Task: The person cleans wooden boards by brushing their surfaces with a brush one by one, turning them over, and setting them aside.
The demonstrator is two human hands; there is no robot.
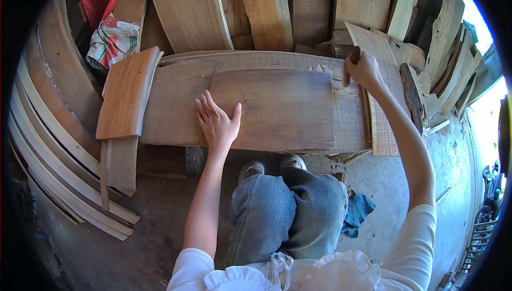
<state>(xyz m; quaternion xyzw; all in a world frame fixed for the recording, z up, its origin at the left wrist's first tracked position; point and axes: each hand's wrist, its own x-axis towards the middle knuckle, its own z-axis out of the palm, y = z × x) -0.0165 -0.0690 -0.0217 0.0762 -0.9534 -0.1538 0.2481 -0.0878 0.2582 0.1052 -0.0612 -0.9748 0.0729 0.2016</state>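
A flat brown board (288,109) lies on a larger rough plank (170,99) that forms a low bench in front of my knees. My left hand (217,120) rests with its fingers spread on the left end of the brown board. Beyond the board's right end, my right hand (365,70) is closed around a small brown tool (347,73) that I cannot make out fully, held near the plank's far right part. Fingers partly hide the tool.
Stacked boards (128,93) sit at the bench's left end, and another board (386,125) lies at its right. Long thin strips (69,163) curve along the left. Tall planks (266,11) lean behind. A dark cloth (358,214) lies on the floor by my knee.
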